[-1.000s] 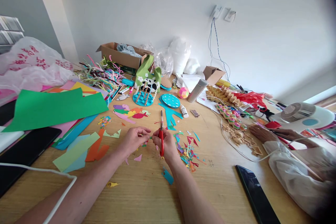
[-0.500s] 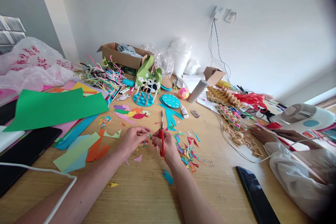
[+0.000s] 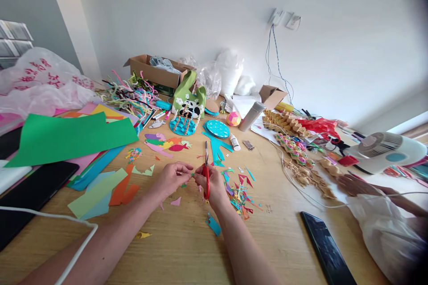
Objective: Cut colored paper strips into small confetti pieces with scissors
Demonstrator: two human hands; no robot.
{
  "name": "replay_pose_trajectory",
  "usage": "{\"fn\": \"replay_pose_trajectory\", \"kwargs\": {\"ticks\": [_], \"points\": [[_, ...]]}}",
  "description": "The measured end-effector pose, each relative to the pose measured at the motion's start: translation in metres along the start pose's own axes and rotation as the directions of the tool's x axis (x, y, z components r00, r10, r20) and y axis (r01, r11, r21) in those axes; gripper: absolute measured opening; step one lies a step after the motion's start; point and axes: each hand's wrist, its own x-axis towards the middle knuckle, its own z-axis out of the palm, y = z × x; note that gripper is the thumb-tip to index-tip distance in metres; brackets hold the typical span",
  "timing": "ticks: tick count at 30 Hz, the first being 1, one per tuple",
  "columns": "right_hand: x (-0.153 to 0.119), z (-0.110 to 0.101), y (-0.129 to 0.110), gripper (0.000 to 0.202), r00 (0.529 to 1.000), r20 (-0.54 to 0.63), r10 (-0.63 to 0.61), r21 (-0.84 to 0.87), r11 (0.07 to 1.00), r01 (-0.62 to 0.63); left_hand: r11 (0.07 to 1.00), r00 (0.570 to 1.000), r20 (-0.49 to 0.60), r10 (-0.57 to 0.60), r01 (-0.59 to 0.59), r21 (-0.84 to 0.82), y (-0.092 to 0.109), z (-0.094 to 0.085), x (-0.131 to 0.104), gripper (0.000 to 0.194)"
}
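Note:
My right hand (image 3: 211,183) is closed around red-handled scissors (image 3: 206,178), whose blades point away from me. Its thumb and fingertips also meet at a tiny green paper piece (image 3: 192,175). From the other side my left hand (image 3: 174,177) pinches at that same small piece. Beneath the hands lie small coloured paper dots (image 3: 183,185), partly hidden. Right of my right hand is a pile of coloured paper scraps (image 3: 240,196). Beyond the hands rest paper fish cutouts (image 3: 167,141) in several colours and a blue round disc (image 3: 217,128).
Coloured paper sheets (image 3: 73,138) are stacked at the left, beside a black device (image 3: 40,191). A phone (image 3: 326,249) lies front right. A co-worker's hand (image 3: 359,185) is at the right, near a white fan (image 3: 384,151). A bottle (image 3: 252,116) and cardboard box (image 3: 154,69) stand farther back.
The co-worker's hands at the right have shifted toward the right and lower. My own hands stay almost in place, with slight fingertip movement around the small piece.

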Motion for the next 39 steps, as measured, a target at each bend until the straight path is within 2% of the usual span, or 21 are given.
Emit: {"fn": "replay_pose_trajectory", "kwargs": {"ticks": [4,10,13,16,21,26,39], "points": [[0.000,0.000,0.000,0.021,1.000,0.013,-0.020,-0.018,1.000,0.020,0.999,1.000,0.016,-0.002,0.001,0.042,-0.003,-0.001,0.001,0.010],[0.000,-0.001,-0.002,0.025,0.999,0.021,-0.033,-0.067,0.997,0.035,0.999,0.999,0.020,0.038,-0.039,0.036,0.003,-0.001,0.000,0.011],[-0.002,0.000,-0.001,0.027,0.997,0.047,-0.068,-0.064,0.995,0.071,0.993,1.000,-0.006,-0.012,0.011,-0.121,0.006,0.000,0.000,0.013],[-0.004,0.002,0.003,0.029,0.990,0.088,-0.106,-0.074,0.991,0.113,0.943,0.997,-0.010,-0.071,0.064,-0.326,0.008,0.001,-0.001,0.015],[-0.007,0.010,0.012,0.036,0.985,0.149,-0.087,-0.117,0.988,0.105,0.867,0.996,-0.042,-0.081,0.050,-0.496,0.007,0.003,-0.003,0.016],[-0.007,0.014,0.018,0.041,0.979,0.188,-0.075,-0.142,0.985,0.102,0.860,0.987,-0.139,-0.079,-0.003,-0.511,0.005,0.007,-0.004,0.014],[-0.010,0.018,0.013,0.048,0.974,0.227,-0.005,-0.066,0.998,0.021,0.874,0.974,-0.204,-0.097,-0.015,-0.486,0.001,0.013,-0.007,0.015]]}}
